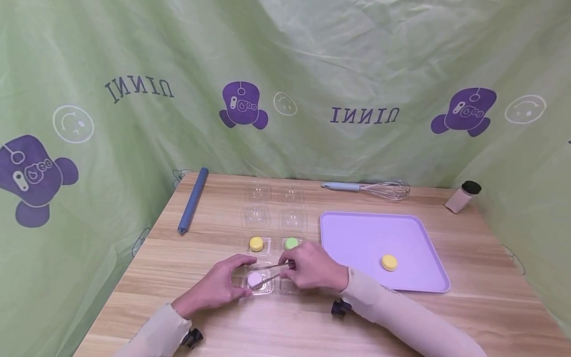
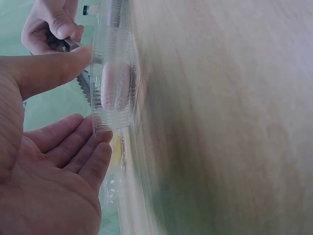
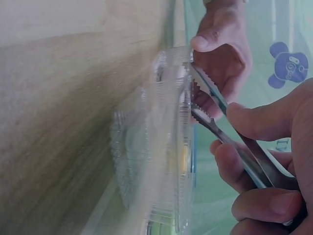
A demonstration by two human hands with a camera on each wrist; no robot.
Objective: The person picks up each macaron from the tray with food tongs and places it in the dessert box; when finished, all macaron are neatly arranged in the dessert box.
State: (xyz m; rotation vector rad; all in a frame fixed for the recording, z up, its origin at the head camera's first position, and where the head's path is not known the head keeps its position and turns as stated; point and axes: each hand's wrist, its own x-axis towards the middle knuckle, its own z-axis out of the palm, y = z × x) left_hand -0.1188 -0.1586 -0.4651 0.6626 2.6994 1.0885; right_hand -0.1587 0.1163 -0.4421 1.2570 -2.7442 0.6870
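Head view: right hand (image 1: 311, 267) grips tongs (image 1: 273, 277) at a pale pink macaron (image 1: 255, 279); left hand (image 1: 217, 284), fingers spread, touches its clear container (image 1: 268, 288) on near tabletop (image 1: 267, 329).

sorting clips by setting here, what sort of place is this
Probably a staged filming corner rather than a working kitchen: a printed green curtain hangs behind and beside a wooden table, and a whisk lies near its far edge.

In the head view, we lose the left sleeve (image 1: 156, 329) past the edge near seven o'clock; in the left wrist view, the ribbed clear container (image 2: 110, 41) blurs the pink macaron (image 2: 115, 88) at ten o'clock.
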